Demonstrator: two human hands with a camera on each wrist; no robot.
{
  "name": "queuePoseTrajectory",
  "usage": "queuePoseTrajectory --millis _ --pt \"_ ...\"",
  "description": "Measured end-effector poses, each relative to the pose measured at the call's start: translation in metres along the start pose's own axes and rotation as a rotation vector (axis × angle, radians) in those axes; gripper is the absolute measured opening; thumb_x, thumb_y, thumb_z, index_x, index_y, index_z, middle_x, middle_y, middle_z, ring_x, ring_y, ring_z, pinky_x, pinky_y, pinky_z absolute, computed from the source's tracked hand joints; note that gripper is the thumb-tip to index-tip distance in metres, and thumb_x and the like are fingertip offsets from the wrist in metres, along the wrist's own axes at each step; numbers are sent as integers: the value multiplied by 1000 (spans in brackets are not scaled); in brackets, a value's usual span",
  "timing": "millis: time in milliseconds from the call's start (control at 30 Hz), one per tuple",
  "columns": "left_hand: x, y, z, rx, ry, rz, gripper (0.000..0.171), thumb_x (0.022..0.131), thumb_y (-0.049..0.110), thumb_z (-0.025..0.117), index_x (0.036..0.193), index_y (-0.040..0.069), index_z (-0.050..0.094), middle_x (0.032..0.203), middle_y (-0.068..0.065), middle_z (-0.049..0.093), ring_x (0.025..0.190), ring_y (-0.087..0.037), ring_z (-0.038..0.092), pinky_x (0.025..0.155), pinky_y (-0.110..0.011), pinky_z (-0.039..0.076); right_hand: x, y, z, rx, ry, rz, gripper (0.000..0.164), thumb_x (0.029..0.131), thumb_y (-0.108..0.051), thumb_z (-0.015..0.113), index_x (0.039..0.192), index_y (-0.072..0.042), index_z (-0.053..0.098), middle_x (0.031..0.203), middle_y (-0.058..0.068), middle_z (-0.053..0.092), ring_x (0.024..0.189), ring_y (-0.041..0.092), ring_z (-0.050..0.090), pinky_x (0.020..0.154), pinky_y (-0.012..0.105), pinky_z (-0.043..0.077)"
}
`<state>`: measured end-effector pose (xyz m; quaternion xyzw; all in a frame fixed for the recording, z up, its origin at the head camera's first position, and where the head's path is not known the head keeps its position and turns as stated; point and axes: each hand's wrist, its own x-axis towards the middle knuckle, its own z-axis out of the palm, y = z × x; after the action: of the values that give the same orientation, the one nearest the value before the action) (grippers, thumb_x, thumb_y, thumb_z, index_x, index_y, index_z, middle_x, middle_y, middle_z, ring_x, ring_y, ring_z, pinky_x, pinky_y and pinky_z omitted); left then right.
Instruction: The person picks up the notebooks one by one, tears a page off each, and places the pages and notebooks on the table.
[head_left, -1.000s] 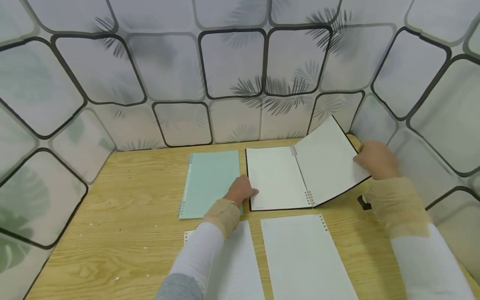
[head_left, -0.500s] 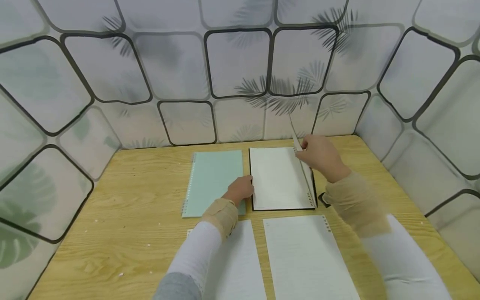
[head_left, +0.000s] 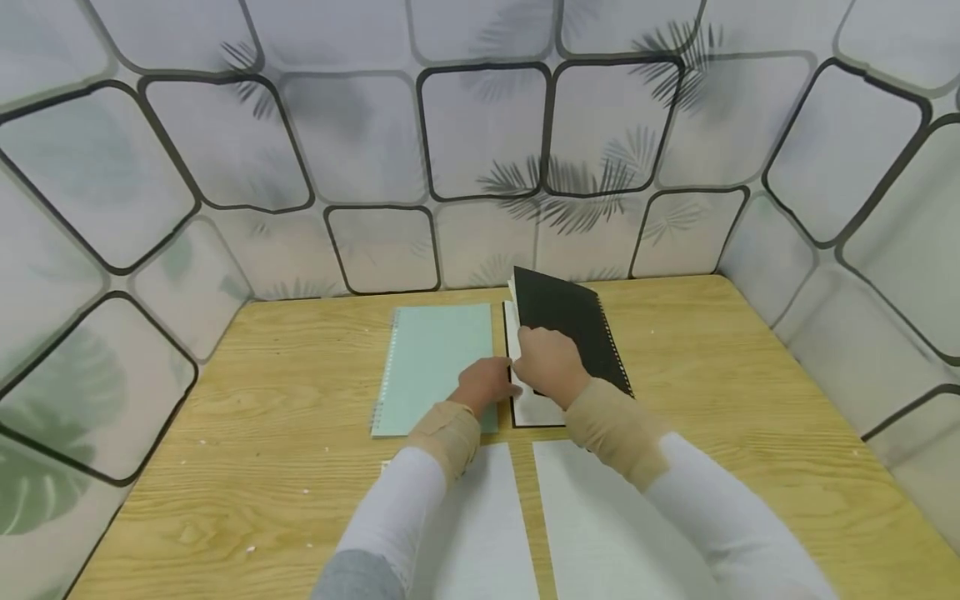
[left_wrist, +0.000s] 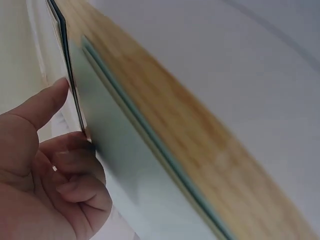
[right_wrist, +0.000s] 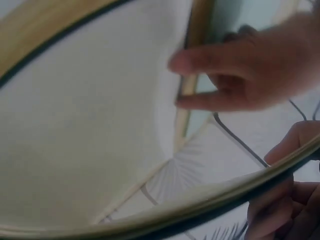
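A black spiral notebook (head_left: 558, 304) lies half closed at the back of the table, its rings along the right side. My right hand (head_left: 551, 362) grips the free edge of its raised black cover and pages, above the left half. At the left edge of that lower half, my left hand (head_left: 483, 383) pinches the notebook, thumb over the white page. Curved pages and cover run past the right hand's fingers (right_wrist: 272, 215) in the right wrist view. Beneath the left wrist lies a closed mint green spiral notebook (head_left: 438, 350).
Two loose white sheets, a left sheet (head_left: 480, 533) and a right sheet (head_left: 607, 517), lie nearer me, partly under my forearms. Small paper bits dot the wooden table (head_left: 247, 467). A patterned wall (head_left: 480, 133) closes off the back and sides.
My right hand has swung the notebook's right half up and over to the left, so its black outside now shows. The left hand stays at the notebook's left edge.
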<state>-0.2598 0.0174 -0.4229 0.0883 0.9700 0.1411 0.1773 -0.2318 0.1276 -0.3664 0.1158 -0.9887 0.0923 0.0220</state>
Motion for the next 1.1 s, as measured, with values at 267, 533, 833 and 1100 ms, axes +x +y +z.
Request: queuePoseTrajectory --millis 267,533,833,1100 --pt "0 -4 -2 -12 50 31 18 85 27 61 100 17 66 113 -9 58 91 -19 53 63 -37 48 1 -5 27 -38 -7 -52 11 85 -13 61 84 -2 62 63 8 60 47 15 54 42 28 45" --pt "3 -20 0 -34 90 143 36 83 14 63 119 13 62 110 -14 59 97 -21 52 80 -34 49 3 -8 49 -49 11 -97 13 84 -18 64 84 -5 67 66 8 64 47 15 55 43 32 47" --pt "5 -22 -3 -92 22 71 43 85 21 66 126 13 57 134 -13 48 124 -26 46 101 -38 42 6 -4 68 -151 -13 -118 17 84 -23 65 75 -9 68 64 6 63 51 19 58 44 35 49" --pt "6 -18 -10 -22 27 21 46 89 25 60 133 15 49 134 -11 47 123 -27 48 101 -46 40 12 6 60 -123 -134 -50 26 85 -23 58 61 -13 58 53 2 54 44 14 48 39 30 38"
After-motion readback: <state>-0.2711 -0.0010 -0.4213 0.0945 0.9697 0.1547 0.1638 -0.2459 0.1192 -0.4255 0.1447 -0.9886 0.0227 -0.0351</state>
